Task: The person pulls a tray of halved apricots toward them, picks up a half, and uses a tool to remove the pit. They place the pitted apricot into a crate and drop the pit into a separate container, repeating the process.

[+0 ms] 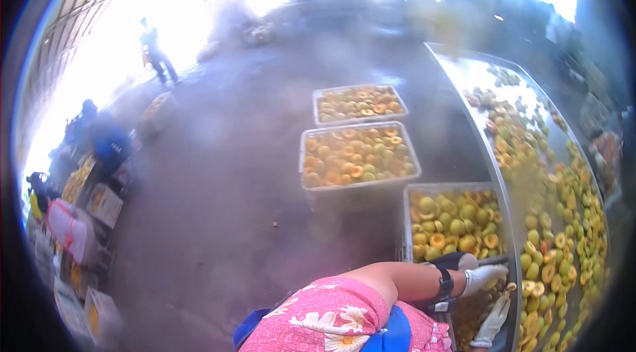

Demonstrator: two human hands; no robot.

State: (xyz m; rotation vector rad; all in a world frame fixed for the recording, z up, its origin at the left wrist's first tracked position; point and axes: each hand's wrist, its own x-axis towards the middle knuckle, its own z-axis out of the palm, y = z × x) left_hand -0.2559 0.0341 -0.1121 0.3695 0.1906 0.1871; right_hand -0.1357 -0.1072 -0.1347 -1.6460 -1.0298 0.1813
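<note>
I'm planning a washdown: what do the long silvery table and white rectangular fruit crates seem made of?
Long silvery table: probably smooth metal, given its glare. White rectangular crates: likely plastic, given their pale, round-cornered rims; haze obscures the finish.

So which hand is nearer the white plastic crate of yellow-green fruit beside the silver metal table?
Left. In view, the white-gloved left hand is just below the crate, towards its right side; the white-gloved right hand is farther below, beside the table.

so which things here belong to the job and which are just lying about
Likely the job: left hand, right hand, halved stone fruit, metal table, crate beside it, two farther crates

Seemingly just lying about: small floor scrap, white box far left
</note>
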